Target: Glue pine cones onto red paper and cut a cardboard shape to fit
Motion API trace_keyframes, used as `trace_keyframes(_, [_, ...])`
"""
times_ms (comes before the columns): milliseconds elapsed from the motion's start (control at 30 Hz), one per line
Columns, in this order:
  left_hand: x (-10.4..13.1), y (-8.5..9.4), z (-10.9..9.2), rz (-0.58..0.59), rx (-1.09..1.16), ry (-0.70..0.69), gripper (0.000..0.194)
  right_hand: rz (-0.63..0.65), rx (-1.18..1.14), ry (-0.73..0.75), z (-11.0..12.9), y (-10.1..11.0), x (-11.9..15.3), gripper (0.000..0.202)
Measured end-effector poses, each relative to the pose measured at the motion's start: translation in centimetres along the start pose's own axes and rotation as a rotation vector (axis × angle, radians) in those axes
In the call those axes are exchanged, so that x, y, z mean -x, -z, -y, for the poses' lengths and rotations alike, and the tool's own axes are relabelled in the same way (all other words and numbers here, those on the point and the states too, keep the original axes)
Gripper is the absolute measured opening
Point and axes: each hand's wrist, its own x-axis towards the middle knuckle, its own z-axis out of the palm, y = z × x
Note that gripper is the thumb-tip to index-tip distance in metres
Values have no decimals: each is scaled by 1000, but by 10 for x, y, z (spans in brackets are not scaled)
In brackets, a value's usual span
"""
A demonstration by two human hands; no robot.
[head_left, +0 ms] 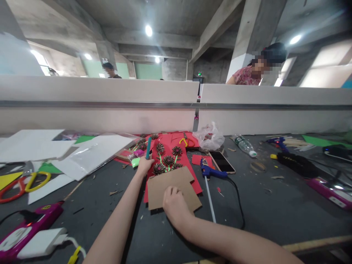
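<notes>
Cardboard (172, 187) lies over red paper (189, 160) on the bench (264, 209), the right hand (177, 205) resting on it, perhaps to steady it (whether its curled grip pinches, I can't tell); the left hand's (144, 165) closed grip holds a teal marker (149, 146) upright, near pinecones (168, 160).

Dark table (264, 212), phone (221, 162), plastic bottle (243, 145), purple power strip (48, 213), small scraps (277, 177)

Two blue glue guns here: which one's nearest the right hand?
The glue gun beside the phone, with a white stick extending from it, just right of the cardboard. The other glue gun lies farther right, by the thin sticks.
</notes>
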Motion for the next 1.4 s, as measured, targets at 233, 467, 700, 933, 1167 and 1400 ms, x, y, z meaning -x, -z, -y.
trace_keyframes(233, [0, -4, -3, 8, 195, -151, 37, -5, 41, -126, 14, -4, -1, 31])
trace_keyframes(467, [-11, -18, 9, -49, 230, -85, 36, 56, 53, -196, 20, -4, -8, 24])
trace_keyframes(700, [-24, -14, 7, -6, -88, -24, 21, 101, 213, -238, 19, 2, -7, 23])
trace_keyframes(933, [-10, 1, -22, -93, -298, 4, 6, 162, 190, -281, 15, 6, -13, 25])
trace_keyframes(1167, [36, 11, -57, 141, -525, -68, 8, 227, -311, -67, -27, 37, -18, 44])
trace_keyframes(1400, [78, 12, -59, 318, -567, -269, 15, -48, -1082, -197, -88, 11, -36, 47])
